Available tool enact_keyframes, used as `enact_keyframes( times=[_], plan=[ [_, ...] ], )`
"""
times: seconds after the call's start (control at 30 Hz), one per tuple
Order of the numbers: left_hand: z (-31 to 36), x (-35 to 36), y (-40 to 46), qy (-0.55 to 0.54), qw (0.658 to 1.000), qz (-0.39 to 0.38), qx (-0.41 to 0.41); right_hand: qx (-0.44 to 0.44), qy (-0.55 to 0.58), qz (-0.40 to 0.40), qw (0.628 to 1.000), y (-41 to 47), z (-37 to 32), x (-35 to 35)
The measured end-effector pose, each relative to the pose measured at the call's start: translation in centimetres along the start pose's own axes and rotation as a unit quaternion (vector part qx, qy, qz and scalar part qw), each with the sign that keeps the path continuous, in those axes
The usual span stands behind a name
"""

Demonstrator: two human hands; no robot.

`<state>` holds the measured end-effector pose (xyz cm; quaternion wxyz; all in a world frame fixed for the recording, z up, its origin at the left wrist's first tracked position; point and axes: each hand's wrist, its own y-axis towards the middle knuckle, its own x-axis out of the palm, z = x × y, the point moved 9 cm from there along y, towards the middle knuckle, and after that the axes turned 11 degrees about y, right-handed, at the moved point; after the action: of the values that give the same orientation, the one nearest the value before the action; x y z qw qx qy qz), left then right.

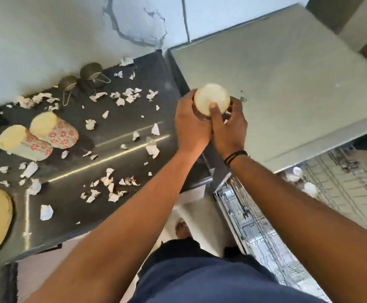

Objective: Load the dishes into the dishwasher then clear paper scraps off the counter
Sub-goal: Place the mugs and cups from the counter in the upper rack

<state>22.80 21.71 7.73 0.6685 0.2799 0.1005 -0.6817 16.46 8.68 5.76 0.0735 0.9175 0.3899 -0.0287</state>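
got the cup [211, 99] in both hands over the right edge of the surface [121, 147]; two-handed probably because I'm carrying it toward the dishwasher rack [265, 226] open below on my right; left hand [191, 125] wraps its side, right hand [228, 127] cups the other with a finger over the rim, so each grip is clamped on it; arms stretched forward, wrists nearly touching; two floral cups [45, 136] and paper scraps [112, 186] left on the surface

Paper scraps [125, 96] on counter [112, 136]; dishwasher rack [309, 204] right.
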Motion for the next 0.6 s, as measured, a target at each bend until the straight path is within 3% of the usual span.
enact_keyframes(
  times=[0.17,0.27,0.6],
  plan=[
    [7.5,11.3,-5.4,-0.009,0.990,-0.108,0.094,-0.014,0.062,0.183,0.981,-0.2,2.8,-14.6],
    [11.2,17.7,-9.4,-0.013,0.978,-0.155,0.136,-0.010,0.040,0.262,0.964,-0.9,5.4,-22.8],
    [18.4,34.6,-22.9,-0.035,0.934,-0.314,0.165,0.026,-0.005,0.417,0.908,-4.8,13.4,-42.7]
  ],
)
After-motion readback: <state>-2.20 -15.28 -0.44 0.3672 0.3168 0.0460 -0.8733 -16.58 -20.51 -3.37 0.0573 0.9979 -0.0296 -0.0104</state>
